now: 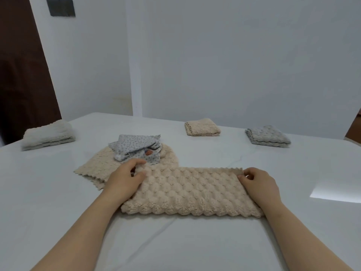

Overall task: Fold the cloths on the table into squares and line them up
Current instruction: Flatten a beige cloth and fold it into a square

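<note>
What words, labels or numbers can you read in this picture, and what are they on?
No text can be read.
The brownish patch on the grey dotted cloth: too blurred to tell if it bears writing.
The dark plate on the wall: no writing shows.

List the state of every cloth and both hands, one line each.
Beige bubble cloth: folded into a long strip, lying flat.
Left hand: grips its left end.
Right hand: pinches its right end.
Dotted grey cloth: crumpled, unfolded.
Lower beige cloth: spread, unfolded, partly under the dotted one.
White cloth: folded.
Far beige cloth: folded square.
Far grey cloth: folded square.
</note>
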Demonstrator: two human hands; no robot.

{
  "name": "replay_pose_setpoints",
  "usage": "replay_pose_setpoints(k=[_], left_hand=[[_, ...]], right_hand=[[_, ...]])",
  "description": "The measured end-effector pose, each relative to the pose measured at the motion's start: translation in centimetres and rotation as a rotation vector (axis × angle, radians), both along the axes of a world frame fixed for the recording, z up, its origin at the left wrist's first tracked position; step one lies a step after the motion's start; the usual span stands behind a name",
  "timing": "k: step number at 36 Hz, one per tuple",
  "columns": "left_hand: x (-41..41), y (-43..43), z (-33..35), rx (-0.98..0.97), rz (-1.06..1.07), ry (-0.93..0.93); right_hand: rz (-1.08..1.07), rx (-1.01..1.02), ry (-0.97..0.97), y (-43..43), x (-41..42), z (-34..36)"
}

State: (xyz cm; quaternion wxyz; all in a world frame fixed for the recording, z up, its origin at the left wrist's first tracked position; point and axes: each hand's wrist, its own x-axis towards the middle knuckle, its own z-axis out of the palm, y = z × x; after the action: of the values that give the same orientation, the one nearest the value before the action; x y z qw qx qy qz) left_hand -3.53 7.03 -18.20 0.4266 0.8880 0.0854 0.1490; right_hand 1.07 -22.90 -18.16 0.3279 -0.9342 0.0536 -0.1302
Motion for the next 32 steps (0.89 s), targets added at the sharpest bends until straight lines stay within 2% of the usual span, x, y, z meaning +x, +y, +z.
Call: replay_pose_setpoints(k=[3, 6, 10, 15, 19, 21, 24, 26, 27, 29, 32], left_hand=[[-0.4, 0.4, 0.4, -0.048, -0.110, 0.072], [-0.5, 0.5, 0.6, 0.036, -0.132, 0.089], [-0.5, -0.1, 0.5, 0.135, -0.013, 0.026], [-0.4, -0.6, 0.1, 0.254, 0.064, -0.029], [-0.4, -0.7, -0.1, 0.493, 0.176, -0.105], [-0.6, -1.5, 0.1, 0.586, 0.117, -0.237], [-1.0, -3.6, 0.5, 0.677, -0.124, -0.362], [-1.3, -5.7, 0.4, 0.704, -0.293, -0.247], [-1.6, -6.6, 0.2, 0.714, -0.354, -0.129], [-1.9, -7.8, -0.3, 0.762, -0.417, 0.061], [-2.2, -8.6, -0.4, 0.812, -0.438, 0.191]], right_hand=[[-0.058, 0.004, 0.036, 0.1, -0.1, -0.1], [-0.079, 0.019, 0.054, -0.1, -0.2, -0.1], [-0.045, -0.038, 0.141, 0.0, -0.8, 0.9], [-0.015, -0.326, 0.290, 0.3, -1.9, 1.5], [-0.001, -0.289, 0.307, 0.3, -2.7, 1.6], [-0.013, -0.274, 0.301, 0.2, -3.2, 1.6], [-0.026, -0.248, 0.307, 0.3, -3.9, 1.5], [-0.037, -0.231, 0.304, 0.5, -4.3, 1.4], [-0.041, -0.231, 0.301, 0.6, -4.6, 1.4], [-0.046, -0.230, 0.275, 0.7, -4.9, 1.2], [-0.036, -0.181, 0.179, 0.7, -5.1, 0.8]])
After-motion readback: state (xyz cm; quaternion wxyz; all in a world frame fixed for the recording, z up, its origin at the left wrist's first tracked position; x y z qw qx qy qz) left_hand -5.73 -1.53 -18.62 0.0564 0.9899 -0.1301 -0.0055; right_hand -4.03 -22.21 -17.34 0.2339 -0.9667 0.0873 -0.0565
